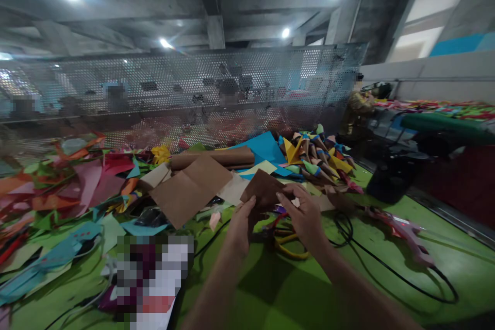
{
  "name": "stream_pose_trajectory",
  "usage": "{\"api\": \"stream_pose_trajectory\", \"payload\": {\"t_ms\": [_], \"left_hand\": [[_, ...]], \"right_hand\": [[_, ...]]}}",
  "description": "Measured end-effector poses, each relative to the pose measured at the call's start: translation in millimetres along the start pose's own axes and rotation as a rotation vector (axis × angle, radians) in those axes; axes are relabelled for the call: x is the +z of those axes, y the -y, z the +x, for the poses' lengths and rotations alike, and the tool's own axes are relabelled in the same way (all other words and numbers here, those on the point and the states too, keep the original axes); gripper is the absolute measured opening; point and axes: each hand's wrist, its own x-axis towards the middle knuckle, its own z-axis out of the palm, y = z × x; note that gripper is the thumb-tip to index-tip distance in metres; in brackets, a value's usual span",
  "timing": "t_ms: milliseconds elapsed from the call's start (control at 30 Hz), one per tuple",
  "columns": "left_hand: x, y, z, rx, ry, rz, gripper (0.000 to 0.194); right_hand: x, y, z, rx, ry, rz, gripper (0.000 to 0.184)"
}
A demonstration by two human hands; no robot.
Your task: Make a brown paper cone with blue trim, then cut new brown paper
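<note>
A small square of dark brown paper point(263, 188) is held up between my two hands, above the green table. My left hand point(242, 224) pinches its lower left side, thumb on the near face. At its right edge my right hand point(303, 211) grips it with thumb and fingers. Below the hands lie scissors with yellow handles point(292, 253), partly hidden by my right hand. Behind the brown square rest a larger brown paper sheet point(192, 190) and a roll of brown paper point(212, 158).
A pink glue gun point(406, 234) with a looping black cord lies at the right. Colourful paper scraps point(88, 180) heap up at the left, and a pile of folded paper cones point(313, 154) stands behind. A perforated metal screen point(185, 98) bounds the table's back; a person point(358, 105) is beyond it.
</note>
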Motion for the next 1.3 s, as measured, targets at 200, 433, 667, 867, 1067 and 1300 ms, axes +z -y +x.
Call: {"api": "stream_pose_trajectory", "payload": {"t_ms": [200,433,667,867,1067,1300], "left_hand": [[-9.9,-15,6,0.102,-0.005,0.205,0.039],[-11.7,-10,12,0.184,0.075,0.37,0.04],[-10.4,-8,10,0.205,0.093,0.372,0.036],[-11.7,-5,12,0.212,0.107,0.377,0.033],[-10.1,-6,11,0.222,0.119,0.435,0.029],[-6.4,-6,6,0.252,0.135,0.49,0.027]], "right_hand": [[-5,-5,-1,-0.116,0.128,-0.015,0.014],[-8,-7,-2,-0.129,0.152,-0.042,0.008],[-8,-12,-2,-0.07,0.12,-0.021,0.007],[-9,-12,-3,-0.056,0.119,-0.015,0.006],[-10,-10,-3,-0.02,0.099,-0.018,0.011],[-8,-11,-4,-0.024,0.065,-0.059,0.013]]}}
